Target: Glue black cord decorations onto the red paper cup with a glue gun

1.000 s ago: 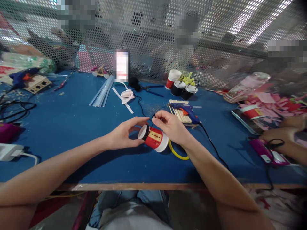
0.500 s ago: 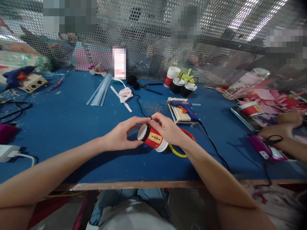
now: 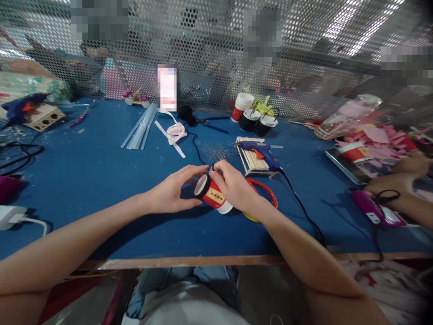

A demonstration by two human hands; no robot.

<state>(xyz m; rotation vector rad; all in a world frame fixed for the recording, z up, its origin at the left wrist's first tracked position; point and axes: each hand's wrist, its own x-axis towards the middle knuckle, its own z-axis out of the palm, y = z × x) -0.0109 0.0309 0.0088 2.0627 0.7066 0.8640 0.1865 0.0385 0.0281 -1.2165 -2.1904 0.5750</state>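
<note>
A red and white paper cup (image 3: pixel 215 196) with a black band round its rim lies tilted on its side, its mouth facing left. My left hand (image 3: pixel 176 189) curves round the mouth end, thumb below and fingers above, holding it. Over the cup's upper side, my right hand (image 3: pixel 233 183) pinches a thin black strip (image 3: pixel 212 167) between thumb and forefinger. Beneath my right wrist are a red loop (image 3: pixel 272 196) and a yellow loop (image 3: pixel 252 217), partly hidden. A small pointed tip shows just above my right fingers; what it belongs to is unclear.
Beyond my hands are a blue glue gun (image 3: pixel 259 151) on a stick rack, cups (image 3: pixel 249 121), pliers (image 3: pixel 213 124), white ribbon (image 3: pixel 176 133) and clear glue sticks (image 3: pixel 140 128). Another person's hand (image 3: pixel 392 185) is at right, near a purple box (image 3: pixel 375 210) and a phone (image 3: pixel 343 167).
The cup has shifted slightly left. My right hand has tightened into a pinch and turned a little, and more of the red loop shows. My left hand has barely moved.
</note>
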